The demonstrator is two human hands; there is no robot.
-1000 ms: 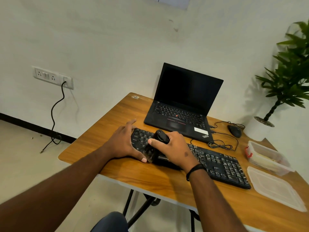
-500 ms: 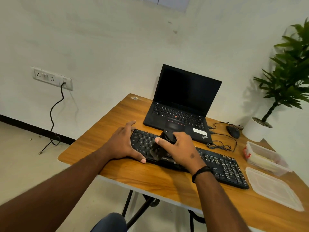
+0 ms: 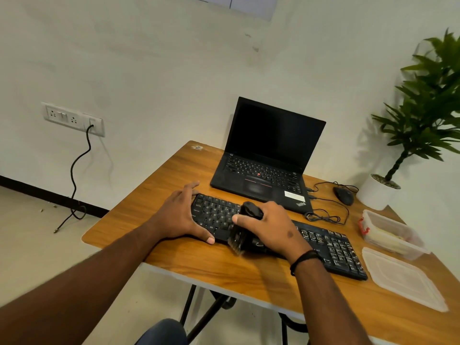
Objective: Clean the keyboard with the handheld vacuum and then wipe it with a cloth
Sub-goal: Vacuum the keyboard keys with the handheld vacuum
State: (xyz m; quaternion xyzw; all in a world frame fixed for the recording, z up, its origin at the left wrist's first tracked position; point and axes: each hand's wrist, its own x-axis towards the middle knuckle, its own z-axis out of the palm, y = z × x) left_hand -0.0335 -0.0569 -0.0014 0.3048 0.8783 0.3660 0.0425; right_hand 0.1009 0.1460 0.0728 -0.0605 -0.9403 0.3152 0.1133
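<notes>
A black keyboard (image 3: 331, 247) lies across the wooden desk (image 3: 159, 178), in front of a laptop. My right hand (image 3: 272, 229) grips a small black handheld vacuum (image 3: 245, 229) whose brush end rests at the keyboard's front edge, left of its middle. My left hand (image 3: 180, 215) lies with spread fingers over the keyboard's left end, thumb along its front edge, steadying it. No cloth can be seen.
An open black laptop (image 3: 268, 155) stands behind the keyboard. A wired mouse (image 3: 344, 195) and coiled cable (image 3: 323, 216) lie to its right. A clear plastic box (image 3: 390, 232) and its lid (image 3: 403, 280) sit at the right edge, by a potted plant (image 3: 423, 120).
My right hand first carried the vacuum rightwards along the keys, then drew its brush end toward the front edge. My left hand has stayed on the left end.
</notes>
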